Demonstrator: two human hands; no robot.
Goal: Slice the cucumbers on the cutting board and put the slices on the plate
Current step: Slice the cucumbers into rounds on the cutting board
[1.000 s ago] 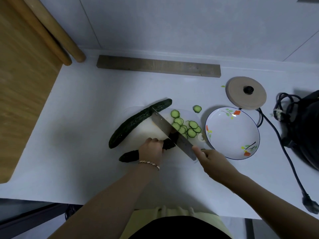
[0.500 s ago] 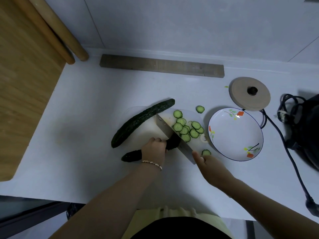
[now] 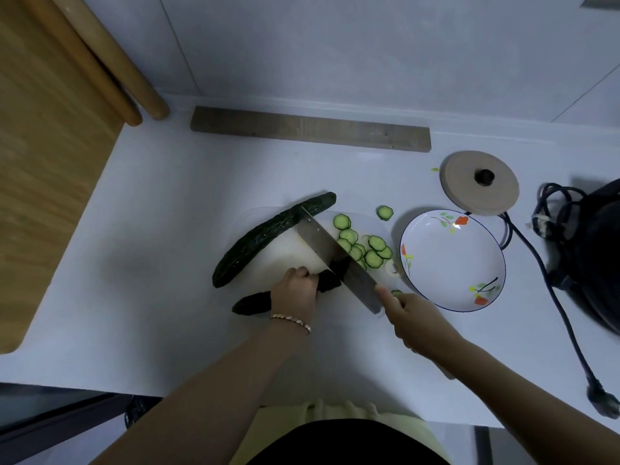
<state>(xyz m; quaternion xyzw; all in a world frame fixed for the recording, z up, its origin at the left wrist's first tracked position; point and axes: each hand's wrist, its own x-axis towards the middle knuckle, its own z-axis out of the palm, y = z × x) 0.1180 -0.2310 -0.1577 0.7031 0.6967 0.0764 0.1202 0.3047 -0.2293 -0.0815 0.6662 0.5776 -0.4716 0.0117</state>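
On the white cutting board (image 3: 288, 253) my left hand (image 3: 295, 292) holds down a dark cucumber (image 3: 251, 302), fingers curled over it. My right hand (image 3: 414, 318) grips the handle of a cleaver (image 3: 335, 255) whose blade stands across the cucumber's cut end. Several green slices (image 3: 367, 248) lie in a heap right of the blade; one slice (image 3: 384, 212) lies off the board. A whole cucumber (image 3: 268, 236) rests along the board's far left edge. The flowered white plate (image 3: 451, 260) sits to the right with no slices in it.
A round tan lid (image 3: 479, 182) lies behind the plate. A black appliance (image 3: 600, 250) with a trailing cord (image 3: 553, 297) fills the right edge. A grey wooden strip (image 3: 308, 132) lies by the wall, a wooden board (image 3: 40, 162) and two rolling pins at the left.
The cleaver has gone down and come up once more over the cucumber's end. My left hand has slid slightly left along the cucumber, and the heap of slices has grown.
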